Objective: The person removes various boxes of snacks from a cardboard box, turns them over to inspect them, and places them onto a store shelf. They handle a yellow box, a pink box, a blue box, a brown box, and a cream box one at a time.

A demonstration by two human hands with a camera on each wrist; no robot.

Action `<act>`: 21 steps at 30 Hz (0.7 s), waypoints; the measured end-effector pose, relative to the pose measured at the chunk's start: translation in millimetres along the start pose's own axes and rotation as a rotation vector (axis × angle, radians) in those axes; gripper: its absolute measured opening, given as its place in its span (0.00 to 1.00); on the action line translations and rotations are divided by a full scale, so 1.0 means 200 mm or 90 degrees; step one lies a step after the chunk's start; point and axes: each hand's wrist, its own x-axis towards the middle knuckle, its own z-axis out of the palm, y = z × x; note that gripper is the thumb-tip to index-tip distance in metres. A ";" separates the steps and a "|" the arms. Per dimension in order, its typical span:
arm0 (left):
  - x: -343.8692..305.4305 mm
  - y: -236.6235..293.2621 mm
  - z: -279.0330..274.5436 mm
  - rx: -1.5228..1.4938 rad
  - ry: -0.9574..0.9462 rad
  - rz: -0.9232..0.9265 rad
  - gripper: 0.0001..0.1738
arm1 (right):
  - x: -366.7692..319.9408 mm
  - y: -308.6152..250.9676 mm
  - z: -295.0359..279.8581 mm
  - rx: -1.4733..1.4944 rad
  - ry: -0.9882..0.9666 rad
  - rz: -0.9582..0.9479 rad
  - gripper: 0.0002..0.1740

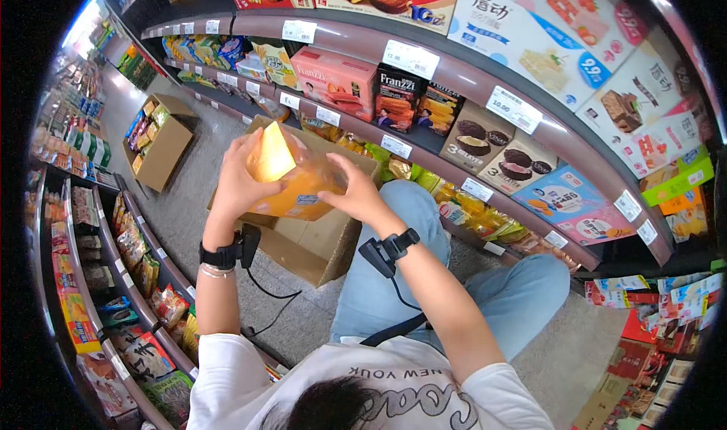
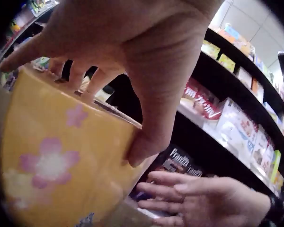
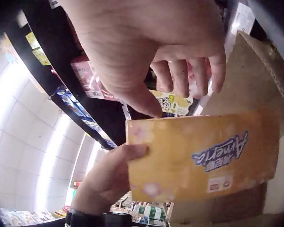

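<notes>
A yellow box (image 1: 303,195) with pink flowers and "Ameria" lettering is held up over an open cardboard carton (image 1: 333,240). My left hand (image 1: 241,176) grips it, thumb on one face and fingers spread over the far side. In the left wrist view that thumb presses near an edge of the yellow box (image 2: 42,123). My right hand (image 1: 362,195) is at the box's other side. Its fingers extend loosely towards the box in the left wrist view, and in the right wrist view the right thumb tip lies right at the upper edge of the yellow box (image 3: 180,151).
Shelves of snack boxes rise ahead and to the right, with a pink Franzzi box (image 1: 333,81) on a middle tier. Another carton (image 1: 163,150) full of packets stands on the aisle floor (image 1: 204,153). Snack racks (image 1: 113,263) line the left. My bent knees (image 1: 401,233) flank the carton.
</notes>
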 end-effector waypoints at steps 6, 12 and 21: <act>-0.04 0.51 -0.19 -0.078 -0.035 0.130 0.57 | -0.11 -0.21 -0.16 0.027 -0.026 -0.076 0.54; -0.06 0.79 -0.22 -0.169 -0.092 0.215 0.56 | -0.28 -0.44 -0.38 -0.006 -0.001 -0.136 0.58; -0.08 0.93 0.14 -0.400 -0.026 0.198 0.55 | -0.67 -0.36 -0.68 0.056 0.193 -0.070 0.56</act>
